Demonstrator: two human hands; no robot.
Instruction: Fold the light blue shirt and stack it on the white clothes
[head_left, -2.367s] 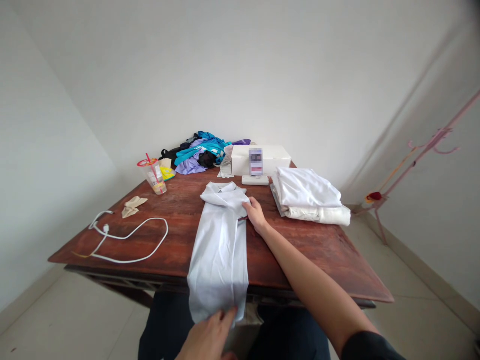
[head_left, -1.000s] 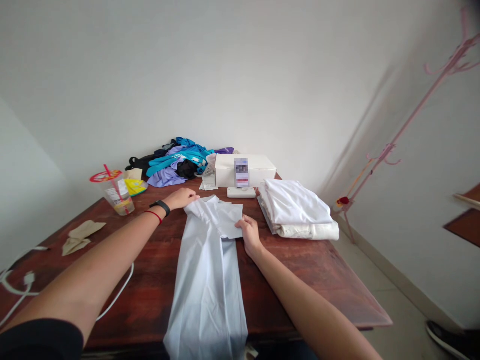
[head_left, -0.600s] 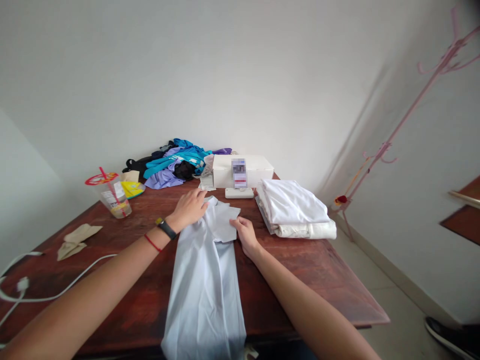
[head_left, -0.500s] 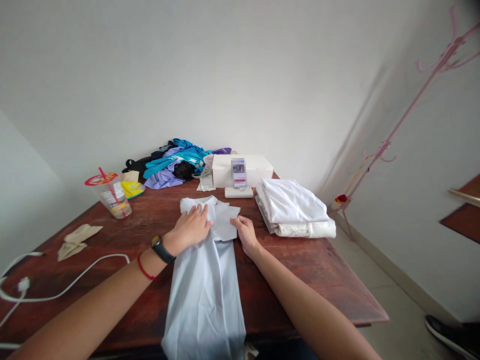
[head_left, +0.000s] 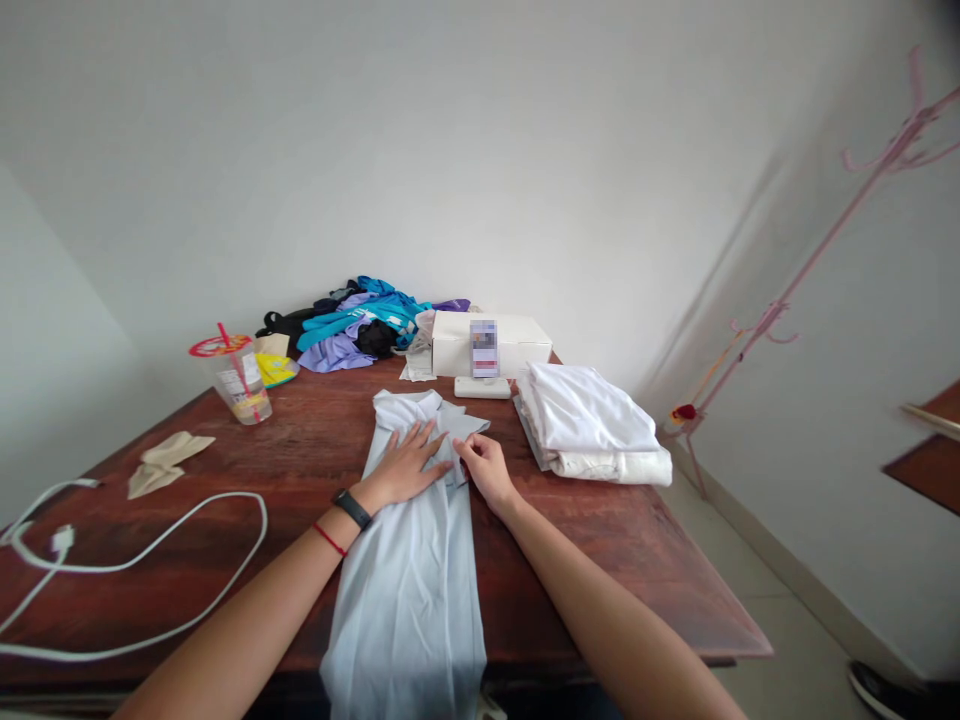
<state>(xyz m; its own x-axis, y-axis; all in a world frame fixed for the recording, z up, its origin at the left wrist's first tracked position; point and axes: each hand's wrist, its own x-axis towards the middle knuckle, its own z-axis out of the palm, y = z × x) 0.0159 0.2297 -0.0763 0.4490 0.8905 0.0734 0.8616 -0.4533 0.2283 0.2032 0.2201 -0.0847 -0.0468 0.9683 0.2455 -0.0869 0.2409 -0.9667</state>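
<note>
A pale grey-white shirt point(head_left: 409, 600) lies in a long folded strip down the table, its collar end point(head_left: 405, 403) away from me and its lower end over the front edge. My left hand point(head_left: 411, 465) rests flat on its upper part, fingers spread. On the right side, my right hand point(head_left: 484, 465) pinches the edge of the short sleeve point(head_left: 456, 422), which lies folded over the body and partly sticks out to the right. The fingers hide some of the pinched cloth.
Folded white clothes point(head_left: 592, 415) are stacked at right. Behind the shirt stand a white box point(head_left: 517, 345) and a phone point(head_left: 484, 350) on a white base. At left are a plastic cup point(head_left: 244, 385), tan cloth point(head_left: 166, 462) and white cable point(head_left: 150, 560). A clothes heap point(head_left: 360, 325) lies behind.
My right hand has drawn the sleeve edge inward and toward me, so the sleeve folds more onto the shirt. My left hand has slid slightly right and toward me, fingers spreading.
</note>
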